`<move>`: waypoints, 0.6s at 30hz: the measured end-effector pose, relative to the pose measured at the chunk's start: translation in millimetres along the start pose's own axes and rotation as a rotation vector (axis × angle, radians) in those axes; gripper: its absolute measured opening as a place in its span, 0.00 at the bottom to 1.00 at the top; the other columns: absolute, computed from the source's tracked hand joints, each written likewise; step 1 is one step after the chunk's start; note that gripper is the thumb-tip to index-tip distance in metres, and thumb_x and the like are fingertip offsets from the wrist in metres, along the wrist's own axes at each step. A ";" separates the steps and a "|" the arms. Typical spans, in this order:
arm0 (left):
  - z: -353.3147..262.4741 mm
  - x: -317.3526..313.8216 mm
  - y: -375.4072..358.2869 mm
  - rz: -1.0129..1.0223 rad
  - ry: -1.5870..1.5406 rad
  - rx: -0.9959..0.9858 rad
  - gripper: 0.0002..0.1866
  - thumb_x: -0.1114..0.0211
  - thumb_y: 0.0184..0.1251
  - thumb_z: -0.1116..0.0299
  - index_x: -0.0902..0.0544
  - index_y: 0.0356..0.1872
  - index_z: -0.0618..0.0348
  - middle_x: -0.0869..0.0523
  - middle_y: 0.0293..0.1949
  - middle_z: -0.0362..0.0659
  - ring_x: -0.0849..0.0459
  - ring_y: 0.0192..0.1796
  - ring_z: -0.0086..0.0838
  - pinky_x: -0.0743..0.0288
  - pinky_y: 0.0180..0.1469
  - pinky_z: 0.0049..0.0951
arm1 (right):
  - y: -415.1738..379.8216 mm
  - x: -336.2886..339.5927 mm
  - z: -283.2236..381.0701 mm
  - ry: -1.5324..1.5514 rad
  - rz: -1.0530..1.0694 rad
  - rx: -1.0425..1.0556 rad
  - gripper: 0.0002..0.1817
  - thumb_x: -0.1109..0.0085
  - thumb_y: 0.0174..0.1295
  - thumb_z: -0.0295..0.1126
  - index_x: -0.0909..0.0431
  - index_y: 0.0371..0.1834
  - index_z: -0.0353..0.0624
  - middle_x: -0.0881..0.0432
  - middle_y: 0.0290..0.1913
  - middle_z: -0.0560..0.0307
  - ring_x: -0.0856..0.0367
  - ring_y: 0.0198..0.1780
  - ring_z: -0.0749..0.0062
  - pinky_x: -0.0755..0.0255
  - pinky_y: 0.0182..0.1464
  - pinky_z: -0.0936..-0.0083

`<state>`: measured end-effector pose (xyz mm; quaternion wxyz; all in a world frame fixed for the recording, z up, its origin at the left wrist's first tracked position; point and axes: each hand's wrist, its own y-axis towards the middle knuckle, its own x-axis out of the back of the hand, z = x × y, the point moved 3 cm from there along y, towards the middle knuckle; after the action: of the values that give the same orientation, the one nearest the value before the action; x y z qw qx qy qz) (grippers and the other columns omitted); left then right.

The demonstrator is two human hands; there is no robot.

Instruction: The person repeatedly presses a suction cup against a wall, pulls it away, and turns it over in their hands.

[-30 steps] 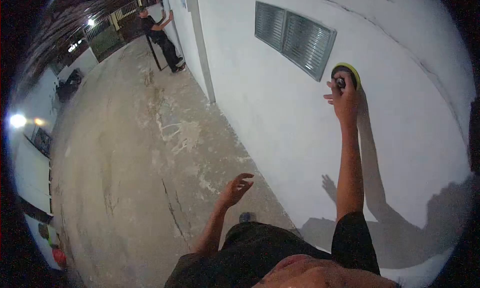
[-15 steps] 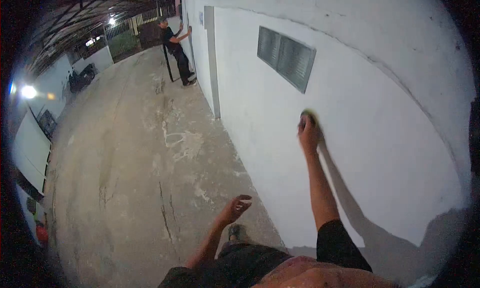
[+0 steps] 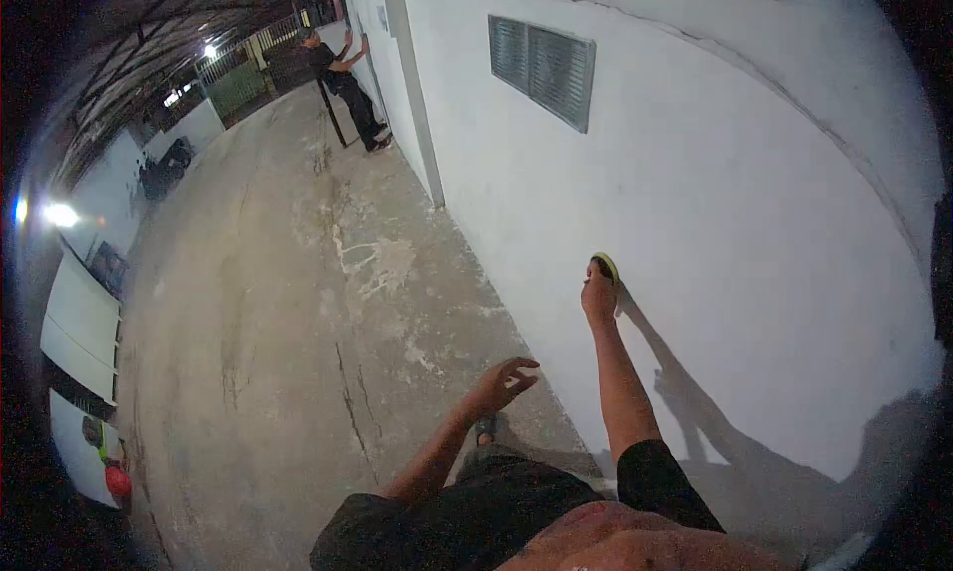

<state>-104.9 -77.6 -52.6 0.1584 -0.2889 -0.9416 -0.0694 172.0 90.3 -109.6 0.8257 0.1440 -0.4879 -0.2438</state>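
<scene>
Head view: right hand (image 3: pixel 600 295) grips pad (image 3: pixel 606 266) (round, yellow-green rim) at the wall (image 3: pixel 725 233). Pad now lower, well below the vent (image 3: pixel 542 71); in the earliest frame it was just beside the vent. Its face is toward the wall; round, so no clear long axis. Left hand (image 3: pixel 504 384) holds nothing, fingers loosely curled, over the floor (image 3: pixel 268 313). Other person (image 3: pixel 349 86) still at the wall further along. No readable writing.
</scene>
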 end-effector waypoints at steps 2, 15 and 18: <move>0.0 -2.7 2.2 0.002 -0.002 -0.033 0.19 0.37 0.72 0.59 0.21 0.57 0.58 0.17 0.54 0.49 0.13 0.49 0.37 0.21 0.52 0.41 | 9.2 3.6 -12.1 -0.054 -0.042 0.051 0.13 0.48 0.63 0.23 0.27 0.51 0.42 0.17 0.43 0.47 0.18 0.48 0.49 0.27 0.49 0.53; -0.1 -28.6 -8.1 0.156 0.051 0.034 0.20 0.38 0.72 0.57 0.22 0.59 0.54 0.19 0.58 0.50 0.15 0.52 0.40 0.22 0.55 0.41 | 134.0 202.7 105.3 0.038 -0.100 0.120 0.18 0.42 0.62 0.28 0.29 0.56 0.43 0.16 0.40 0.42 0.15 0.41 0.48 0.21 0.46 0.56; 0.0 -20.9 -5.4 0.158 0.048 0.039 0.19 0.38 0.72 0.58 0.21 0.58 0.56 0.19 0.58 0.50 0.15 0.52 0.40 0.22 0.55 0.40 | 44.2 88.6 22.7 -0.260 -0.209 0.158 0.22 0.45 0.62 0.23 0.30 0.62 0.45 0.18 0.48 0.42 0.19 0.50 0.47 0.26 0.54 0.56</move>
<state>-91.6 -93.0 -59.9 0.1916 -0.3576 -0.9129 -0.0451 199.6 79.3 -12.4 0.7120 0.2258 -0.5904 -0.3059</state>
